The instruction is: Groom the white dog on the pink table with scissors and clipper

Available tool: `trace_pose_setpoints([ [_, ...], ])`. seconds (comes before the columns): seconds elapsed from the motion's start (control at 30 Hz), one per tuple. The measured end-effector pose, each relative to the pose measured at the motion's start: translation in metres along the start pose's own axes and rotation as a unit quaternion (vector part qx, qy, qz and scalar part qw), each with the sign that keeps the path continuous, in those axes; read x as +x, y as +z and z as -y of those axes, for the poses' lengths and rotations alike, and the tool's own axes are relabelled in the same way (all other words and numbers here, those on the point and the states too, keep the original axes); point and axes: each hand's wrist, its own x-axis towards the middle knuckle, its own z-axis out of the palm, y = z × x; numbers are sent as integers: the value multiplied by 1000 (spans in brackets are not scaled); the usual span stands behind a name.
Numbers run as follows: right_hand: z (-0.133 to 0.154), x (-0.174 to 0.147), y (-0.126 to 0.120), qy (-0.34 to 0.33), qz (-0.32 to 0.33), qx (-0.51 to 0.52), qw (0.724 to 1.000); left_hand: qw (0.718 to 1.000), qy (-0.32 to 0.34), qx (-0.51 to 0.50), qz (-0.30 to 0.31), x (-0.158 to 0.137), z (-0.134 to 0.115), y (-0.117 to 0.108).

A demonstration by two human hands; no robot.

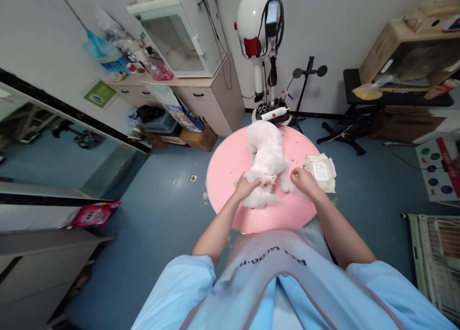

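Note:
A white, closely clipped dog [268, 150] is on a round pink table [224, 160], its head towards me. My left hand [247, 185] grips the fur at the side of its head, thumb lying across near the ear. Right of the dog's front leg, my right hand [301, 179] is held closed, fingers curled together; whatever is in them, if anything, is too small to make out. Close beside that hand is an opened pack of wipes [322, 171] with its white lid raised, at the table's right edge.
Behind the table stands a white dryer [252, 21] on a stand, with a white bottle [275, 113] below it. Left are a cabinet [226, 93] and a glass-fronted box [176, 35]. A black tripod [305, 88] stands behind; a wire cage [438, 253] is at right.

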Motion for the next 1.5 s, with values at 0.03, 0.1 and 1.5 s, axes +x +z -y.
trace_pose_setpoints([
  [0.03, 2, -9, 2, -14, 10, 23, 1000, 1000, 20, 11, 19, 2, 2, 0],
  [0.1, 18, -28, 14, -76, 32, 78, 994, 998, 46, 32, 38, 7, 4, 1],
  [1.5, 44, -26, 105, 129, 7, 419, 899, 894, 234, 351, 153, 58, -6, -54],
])
